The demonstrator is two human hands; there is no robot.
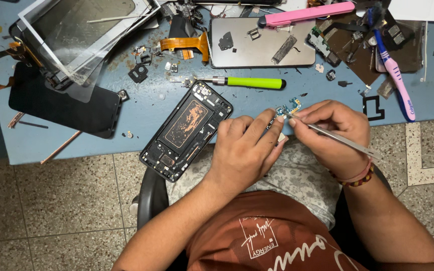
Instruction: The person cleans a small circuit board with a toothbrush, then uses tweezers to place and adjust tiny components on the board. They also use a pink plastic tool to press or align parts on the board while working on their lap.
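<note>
Gripping tweezers [345,141] over blue board [288,109]

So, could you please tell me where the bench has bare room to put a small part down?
Bare table shows between the black screen and the open phone, and along the front edge right of the right hand, below the toothbrush. The back, around the metal plate and green screwdriver, is crowded.

The opened phone frame [186,129] lies left of both hands, with the screwdriver [249,82] behind it.
</note>
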